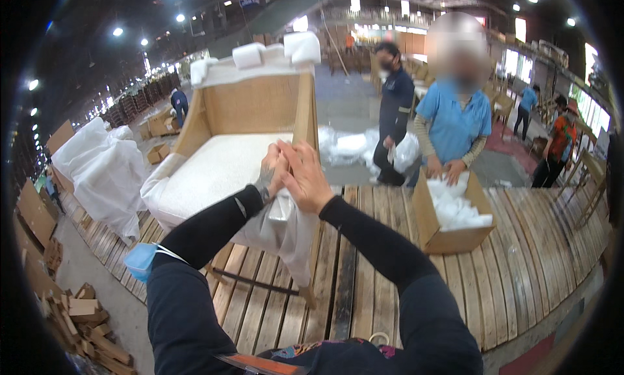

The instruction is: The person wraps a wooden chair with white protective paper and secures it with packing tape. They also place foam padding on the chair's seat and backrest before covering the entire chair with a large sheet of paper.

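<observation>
A large wooden armchair (253, 105) with a white seat (221, 164) stands in front of me, partly covered in foam wrapping. My left hand (274, 171) and my right hand (308, 183) meet at the front of its right arm. Both hands have their fingers closed on the white foam sheet (292, 242), which hangs down over the chair's right front leg. Just below the hands a shiny, pale strip (281, 208) shows. The fingertips partly hide one another. White foam pads (302, 49) sit along the top of the backrest.
The chair stands on a slatted wooden platform (383, 290). To the right, a person in a blue shirt (455, 118) reaches into a cardboard box (452, 242) with white foam. Another wrapped piece (104, 170) is at left. Cardboard scraps (91, 323) lie at lower left.
</observation>
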Demonstrator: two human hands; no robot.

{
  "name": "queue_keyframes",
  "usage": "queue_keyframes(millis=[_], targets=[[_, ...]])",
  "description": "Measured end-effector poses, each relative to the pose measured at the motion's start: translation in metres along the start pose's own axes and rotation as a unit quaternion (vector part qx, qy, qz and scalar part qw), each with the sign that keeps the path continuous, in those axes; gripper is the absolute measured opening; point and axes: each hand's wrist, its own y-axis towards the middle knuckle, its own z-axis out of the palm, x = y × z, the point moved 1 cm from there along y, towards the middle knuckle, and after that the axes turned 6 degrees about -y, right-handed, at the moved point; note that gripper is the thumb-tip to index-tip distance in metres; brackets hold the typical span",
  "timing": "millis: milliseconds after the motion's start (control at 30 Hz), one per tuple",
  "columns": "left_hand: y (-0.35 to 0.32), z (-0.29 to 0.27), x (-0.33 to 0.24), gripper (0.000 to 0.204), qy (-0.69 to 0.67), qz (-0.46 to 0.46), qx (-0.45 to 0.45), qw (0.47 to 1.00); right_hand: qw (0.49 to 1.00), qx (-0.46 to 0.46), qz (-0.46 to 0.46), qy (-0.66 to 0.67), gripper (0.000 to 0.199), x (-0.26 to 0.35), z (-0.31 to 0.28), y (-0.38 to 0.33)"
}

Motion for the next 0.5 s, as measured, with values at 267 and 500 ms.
queue_keyframes(millis=[267, 500], targets=[[-0.001, -0.017, -0.033, 0.049, -0.141, -0.301, -0.038, 0.942, 0.976, -0.102, 0.159, 0.109, 0.057, 0.013, -0.03, -0.043], [-0.014, 0.006, -0.007, 0.09, -0.347, -0.315, 0.174, 0.866, 0.824, -0.104, 0.495, 0.255, 0.064, 0.041, -0.06, -0.211]])
